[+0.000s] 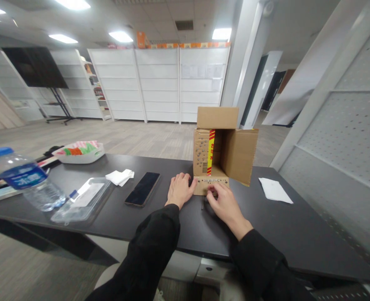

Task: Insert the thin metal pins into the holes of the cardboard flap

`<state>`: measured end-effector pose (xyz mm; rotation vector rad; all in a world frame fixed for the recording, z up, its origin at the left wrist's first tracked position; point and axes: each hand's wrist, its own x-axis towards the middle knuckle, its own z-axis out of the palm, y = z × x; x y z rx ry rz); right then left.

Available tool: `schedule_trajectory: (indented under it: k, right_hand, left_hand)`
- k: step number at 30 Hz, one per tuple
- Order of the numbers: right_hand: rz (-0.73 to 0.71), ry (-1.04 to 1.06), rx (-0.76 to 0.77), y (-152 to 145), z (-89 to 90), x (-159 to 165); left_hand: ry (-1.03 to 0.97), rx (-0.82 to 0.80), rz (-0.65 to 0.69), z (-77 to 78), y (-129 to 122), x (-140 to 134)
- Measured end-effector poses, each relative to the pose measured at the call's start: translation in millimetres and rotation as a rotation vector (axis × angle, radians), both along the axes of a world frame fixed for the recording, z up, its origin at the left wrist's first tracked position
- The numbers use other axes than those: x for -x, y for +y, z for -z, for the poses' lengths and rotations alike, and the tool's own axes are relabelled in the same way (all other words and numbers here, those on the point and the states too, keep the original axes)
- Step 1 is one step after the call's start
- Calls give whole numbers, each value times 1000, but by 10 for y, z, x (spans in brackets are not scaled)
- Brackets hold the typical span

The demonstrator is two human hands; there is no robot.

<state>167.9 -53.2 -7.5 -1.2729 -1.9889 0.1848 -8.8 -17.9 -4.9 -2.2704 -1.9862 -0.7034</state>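
A cardboard box lies on its side on the dark table, its opening facing me and its flaps spread. Small round metallic pieces dot the left flap, and a row of them runs along the bottom flap. Beside that flap my left hand rests on the table, fingers stretched out, thumb at the flap's left edge. My right hand is over the flap's right part with fingertips pinched together; whatever is between them is hidden. A thin dark rod shows just in front of the flap.
Left of my hands lie a phone, folded tissues, a clear plastic case and a water bottle. A white tray with colourful packets stands farther back. At right is a white paper, near a perforated panel.
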Motion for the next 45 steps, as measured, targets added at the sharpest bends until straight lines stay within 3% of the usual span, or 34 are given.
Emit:
schedule_trajectory:
  k: [8, 22, 45]
  right_hand:
    - [146, -135, 3, 191, -97, 57]
    - [165, -220, -12, 375, -8, 134]
    - [197, -224, 13, 340, -143, 240]
  left_hand:
    - [2, 0, 1, -15, -17, 0]
    - [3, -12, -10, 29, 6, 5]
    - [8, -16, -2, 19, 0, 4]
